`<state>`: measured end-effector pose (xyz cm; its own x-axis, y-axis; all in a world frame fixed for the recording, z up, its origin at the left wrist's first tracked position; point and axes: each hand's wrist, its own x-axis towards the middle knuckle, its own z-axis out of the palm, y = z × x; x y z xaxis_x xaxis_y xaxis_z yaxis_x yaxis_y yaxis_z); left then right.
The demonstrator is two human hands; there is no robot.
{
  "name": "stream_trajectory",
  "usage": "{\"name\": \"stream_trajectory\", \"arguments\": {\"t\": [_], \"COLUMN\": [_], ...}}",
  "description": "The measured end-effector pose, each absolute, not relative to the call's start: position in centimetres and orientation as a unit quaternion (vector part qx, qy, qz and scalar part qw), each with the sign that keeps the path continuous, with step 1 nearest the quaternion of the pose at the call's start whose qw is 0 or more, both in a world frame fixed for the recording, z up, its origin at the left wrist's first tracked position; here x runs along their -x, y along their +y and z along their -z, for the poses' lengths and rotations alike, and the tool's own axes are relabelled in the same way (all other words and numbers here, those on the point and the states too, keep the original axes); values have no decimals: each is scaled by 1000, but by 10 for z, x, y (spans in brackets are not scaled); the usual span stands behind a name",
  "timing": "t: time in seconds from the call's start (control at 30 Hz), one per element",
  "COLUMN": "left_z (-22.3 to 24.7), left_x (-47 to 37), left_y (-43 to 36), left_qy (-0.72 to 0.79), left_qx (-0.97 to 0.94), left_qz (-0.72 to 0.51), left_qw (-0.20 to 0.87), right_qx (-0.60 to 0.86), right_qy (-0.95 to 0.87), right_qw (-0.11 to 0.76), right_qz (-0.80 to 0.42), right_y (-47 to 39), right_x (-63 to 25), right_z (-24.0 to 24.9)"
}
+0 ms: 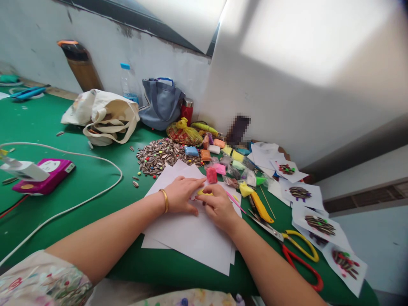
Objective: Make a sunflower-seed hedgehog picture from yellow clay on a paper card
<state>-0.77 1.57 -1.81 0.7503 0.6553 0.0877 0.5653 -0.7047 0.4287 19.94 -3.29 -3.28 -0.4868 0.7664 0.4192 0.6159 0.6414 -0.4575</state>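
Observation:
White paper sheets (pixel 191 238) lie stacked in front of me on the green table. My left hand (pixel 182 195), with a gold bangle at the wrist, rests flat on them, fingers spread. My right hand (pixel 219 208) is beside it, index finger and thumb curled together; what they grip is hidden. A yellow piece (pixel 205 192), apparently modelling clay, shows on the paper at the fingertips of both hands. Just beyond sits a red clay packet (pixel 211 175). A thin pink tool (pixel 235 201) lies right of my right hand.
Sunflower seeds (pixel 161 155) are heaped behind the paper, beside several clay packets (pixel 219 168). Scissors (pixel 283 236) and a yellow cutter (pixel 262 208) lie right, near seed-decorated cards (pixel 320 225). Left are a white cable (pixel 95 158), purple device (pixel 47 176) and cloth bag (pixel 102 112).

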Motion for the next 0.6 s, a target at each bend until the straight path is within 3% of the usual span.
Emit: {"name": "stream_trajectory", "arguments": {"t": [0.6], "left_z": [17], "left_x": [7], "left_y": [16], "left_qy": [332], "left_qx": [-919], "left_qz": [-110], "left_qw": [181], "right_qx": [393], "right_qy": [-867], "right_qw": [283], "right_qz": [-117], "right_y": [-34], "right_x": [-197], "right_z": [32]}}
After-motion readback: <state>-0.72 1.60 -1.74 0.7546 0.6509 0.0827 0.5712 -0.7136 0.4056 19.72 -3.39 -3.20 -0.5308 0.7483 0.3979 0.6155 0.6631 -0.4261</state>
